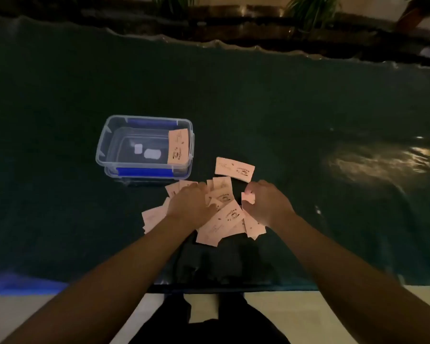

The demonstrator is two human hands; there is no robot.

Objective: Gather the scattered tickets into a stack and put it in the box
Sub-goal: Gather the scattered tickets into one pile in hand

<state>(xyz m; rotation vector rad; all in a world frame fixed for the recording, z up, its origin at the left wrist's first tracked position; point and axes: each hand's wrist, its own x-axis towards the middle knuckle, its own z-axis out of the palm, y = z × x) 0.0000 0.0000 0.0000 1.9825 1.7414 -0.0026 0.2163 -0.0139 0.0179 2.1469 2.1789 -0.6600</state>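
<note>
The person's 2 forearms are bare to the frame edge, with no sleeves, watch or rings visible. The left hand [188,203] and right hand [267,203] are ungloved. Dark trousers [209,326] cover the legs.

Pale tickets [224,219] lie scattered beside clear blue-latched box [144,147].

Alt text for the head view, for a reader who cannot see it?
Left hand and right hand press on a loose pile of tickets on a dark cloth. One ticket lies apart beyond them; another leans inside the clear box.
</note>
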